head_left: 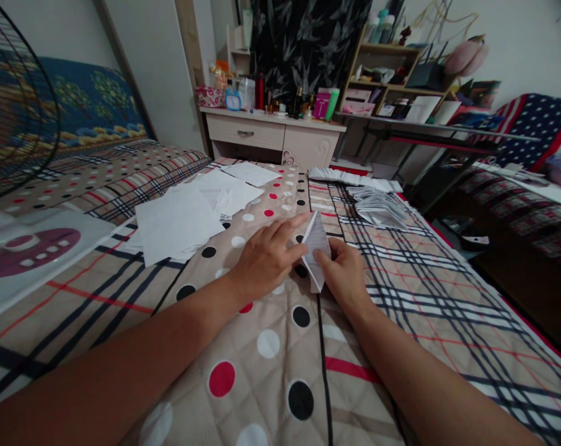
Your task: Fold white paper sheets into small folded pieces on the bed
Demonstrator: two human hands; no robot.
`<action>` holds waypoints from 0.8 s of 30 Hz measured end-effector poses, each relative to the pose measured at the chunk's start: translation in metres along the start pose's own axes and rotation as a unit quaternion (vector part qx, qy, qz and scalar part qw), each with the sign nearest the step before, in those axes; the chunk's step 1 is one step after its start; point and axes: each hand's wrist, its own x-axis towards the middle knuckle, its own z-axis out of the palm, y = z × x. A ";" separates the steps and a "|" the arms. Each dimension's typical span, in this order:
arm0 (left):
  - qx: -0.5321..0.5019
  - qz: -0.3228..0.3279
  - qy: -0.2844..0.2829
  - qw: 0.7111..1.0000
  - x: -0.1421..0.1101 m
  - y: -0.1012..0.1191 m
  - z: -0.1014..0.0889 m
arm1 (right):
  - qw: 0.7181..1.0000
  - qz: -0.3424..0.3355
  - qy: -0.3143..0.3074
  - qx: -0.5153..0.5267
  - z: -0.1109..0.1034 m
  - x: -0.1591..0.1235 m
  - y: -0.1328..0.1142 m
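Note:
A folded sheet of paper with faint printed lines stands tilted above the bedspread, between my two hands. My right hand grips its right side, thumb on the near face and fingers behind. At its left edge is my left hand, the index finger stretched toward the top corner and the thumb near the middle of the edge; its fingers are apart. Left of my hands lies a loose pile of white paper sheets. To the right, a stack of folded papers rests on the bedspread.
The quilted bedspread has dots and plaid. A fan guard stands at the far left, above a white plastic bag. Beyond the bed are a white dresser with bottles and a shelf unit. The bed's right edge drops to the floor.

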 end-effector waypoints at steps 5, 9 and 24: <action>0.025 -0.023 -0.040 0.999 -0.001 -0.005 0.001 | 0.999 0.015 -0.026 0.030 0.002 -0.002 -0.003; 0.023 -0.028 -0.098 0.995 -0.001 -0.006 0.003 | 0.999 -0.015 -0.044 0.013 0.002 -0.003 -0.003; -0.458 -0.233 -0.014 0.858 0.000 -0.014 0.020 | 0.953 0.133 -0.067 0.263 -0.004 0.006 0.003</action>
